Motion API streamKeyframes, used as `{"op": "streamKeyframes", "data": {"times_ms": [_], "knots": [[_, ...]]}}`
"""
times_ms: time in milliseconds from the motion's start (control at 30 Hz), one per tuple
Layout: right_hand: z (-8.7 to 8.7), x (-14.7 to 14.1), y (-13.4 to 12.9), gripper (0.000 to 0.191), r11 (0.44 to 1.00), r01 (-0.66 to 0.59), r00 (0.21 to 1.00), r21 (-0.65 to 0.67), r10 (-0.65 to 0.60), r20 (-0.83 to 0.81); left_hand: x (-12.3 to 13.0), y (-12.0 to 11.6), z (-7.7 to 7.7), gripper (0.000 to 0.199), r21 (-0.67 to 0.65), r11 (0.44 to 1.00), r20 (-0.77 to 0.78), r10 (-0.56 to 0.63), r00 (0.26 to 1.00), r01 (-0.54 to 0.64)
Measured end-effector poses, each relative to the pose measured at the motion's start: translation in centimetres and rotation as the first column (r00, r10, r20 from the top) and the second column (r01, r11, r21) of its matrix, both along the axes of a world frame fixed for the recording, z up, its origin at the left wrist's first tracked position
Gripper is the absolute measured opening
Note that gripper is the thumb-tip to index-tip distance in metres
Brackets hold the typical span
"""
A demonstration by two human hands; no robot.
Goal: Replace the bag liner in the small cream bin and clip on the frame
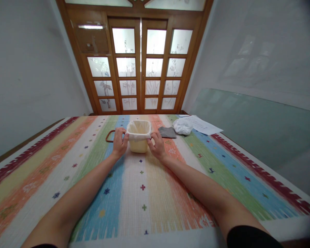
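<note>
A small pale yellow bin [138, 146] stands upright on the striped cloth, in front of me. Over its rim is folded a thin white bin liner [139, 137], which also covers the inside. My left hand [120, 142] pinches the liner at the bin's left side. At the right side, my right hand [157, 144] grips the liner's folded edge, fingers closed. Just left of my left hand lies a brown rounded frame [108, 136], partly hidden behind that hand.
Right of the bin lie a grey folded cloth [167, 132] and a crumpled white plastic bag [182, 126]. Printed paper sheets [204, 126] rest behind them. The striped tablecloth [134, 193] covers the table. Wooden glazed doors [141, 65] stand beyond its far edge.
</note>
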State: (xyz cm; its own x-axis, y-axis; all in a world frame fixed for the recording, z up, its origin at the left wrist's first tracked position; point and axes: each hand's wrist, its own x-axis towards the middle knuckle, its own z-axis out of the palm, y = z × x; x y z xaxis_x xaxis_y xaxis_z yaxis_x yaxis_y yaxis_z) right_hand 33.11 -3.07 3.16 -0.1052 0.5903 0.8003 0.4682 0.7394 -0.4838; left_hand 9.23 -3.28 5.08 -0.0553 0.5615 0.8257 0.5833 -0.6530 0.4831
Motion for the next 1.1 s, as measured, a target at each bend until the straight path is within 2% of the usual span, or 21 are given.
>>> {"op": "streamKeyframes", "data": {"times_ms": [200, 300, 367, 400, 467, 500, 567, 667, 800, 933, 1033, 1100], "knots": [[0.5, 0.6, 0.2, 0.041, 0.996, -0.075, 0.996, -0.048, 0.072, -0.060, -1.0, 0.6, -0.1, 0.034, -0.085, 0.996, -0.024, -0.015, 1.000, 0.012], [0.6, 0.8, 0.5, 0.047, 0.995, -0.031, 0.991, -0.093, 0.019, -0.132, -3.4, 2.1, -0.2, 0.032, -0.242, 0.956, -0.022, 0.164, 0.986, -0.164], [0.6, 0.9, 0.9, 0.046, 0.992, 0.012, 0.983, -0.129, -0.035, -0.178, -5.9, 3.2, -0.6, 0.024, -0.340, 0.873, -0.077, 0.345, 0.935, -0.350], [0.6, 1.0, 1.0, 0.044, 0.989, 0.027, 0.980, -0.146, -0.056, -0.193, -7.3, 3.6, -0.9, 0.020, -0.386, 0.810, -0.135, 0.424, 0.896, -0.441], [0.6, 1.2, 1.4, 0.042, 0.982, 0.049, 0.973, -0.181, -0.088, -0.214, -10.0, 4.2, -1.7, 0.020, -0.480, 0.649, -0.265, 0.535, 0.802, -0.591], [0.5, 1.3, 1.6, 0.042, 0.979, 0.055, 0.971, -0.194, -0.098, -0.220, -11.2, 4.4, -2.1, 0.027, -0.522, 0.572, -0.328, 0.550, 0.768, -0.633], [0.5, 1.5, 1.9, 0.041, 0.974, 0.068, 0.966, -0.215, -0.118, -0.228, -12.9, 4.6, -2.8, 0.038, -0.571, 0.467, -0.443, 0.517, 0.732, -0.676], [0.3, 1.8, 2.3, 0.040, 0.969, 0.075, 0.962, -0.235, -0.133, -0.240, -13.8, 4.8, -3.3, 0.040, -0.598, 0.392, -0.552, 0.431, 0.713, -0.700], [0.3, 2.0, 2.6, 0.040, 0.968, 0.091, 0.961, -0.234, -0.147, -0.233, -13.7, 5.1, -3.4, 0.030, -0.625, 0.383, -0.567, 0.377, 0.733, -0.680], [0.7, 2.3, 3.1, 0.033, 0.978, 0.133, 0.949, -0.162, -0.173, -0.265, -14.1, 5.2, -3.6, 0.021, -0.593, 0.426, -0.533, 0.428, 0.730, -0.683], [1.9, 2.7, 3.2, 0.023, 0.982, 0.178, 0.937, -0.064, -0.189, -0.294, -14.5, 5.4, -3.9, 0.022, -0.587, 0.462, -0.444, 0.502, 0.742, -0.664], [3.3, 2.8, 2.7, 0.020, 0.984, 0.174, 0.954, 0.028, -0.162, -0.254, -14.7, 5.7, -4.1, 0.023, -0.615, 0.494, -0.325, 0.551, 0.768, -0.614]]}}
